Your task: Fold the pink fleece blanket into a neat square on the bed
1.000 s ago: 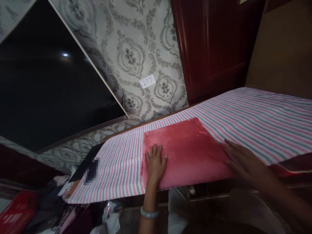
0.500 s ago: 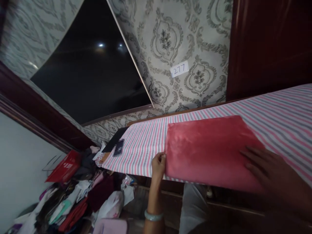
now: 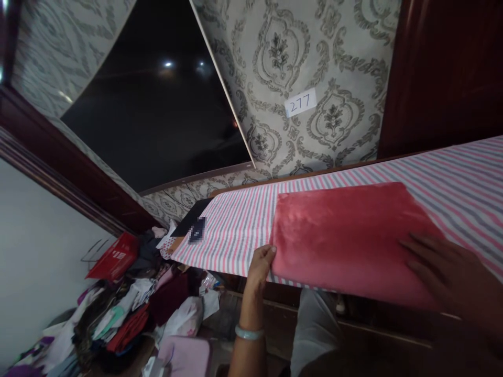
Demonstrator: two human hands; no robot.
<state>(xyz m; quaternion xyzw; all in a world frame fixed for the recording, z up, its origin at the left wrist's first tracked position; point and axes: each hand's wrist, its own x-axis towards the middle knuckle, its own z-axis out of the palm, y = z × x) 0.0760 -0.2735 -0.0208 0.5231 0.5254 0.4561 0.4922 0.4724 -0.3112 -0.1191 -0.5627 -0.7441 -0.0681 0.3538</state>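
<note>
A flat, rectangular red plush cloth [image 3: 346,230] lies on a bench or table covered with a pink, grey and white striped cloth [image 3: 236,225]. At its left edge, near the front corner, my left hand [image 3: 261,266] is closed, thumb and fingers pinching the border. A pale green bangle [image 3: 249,333] circles the left wrist. My right hand [image 3: 444,272] rests flat on the right part of the red cloth, its fingers stretched out and somewhat apart. The cloth's front right corner is partly hidden beneath that hand and in shadow.
A large black TV screen [image 3: 165,99] stands against the patterned wall behind. A small dark pixelated object [image 3: 197,230] lies on the striped cloth's left end. Heaped clothes [image 3: 121,319], a red bag [image 3: 116,256] and a pink stool-like object [image 3: 184,353] are at the lower left.
The view has shifted slightly, so everything sits a little further right. My left thumb and fingers have closed in on the red cloth's edge. My right hand stays flat on the cloth.
</note>
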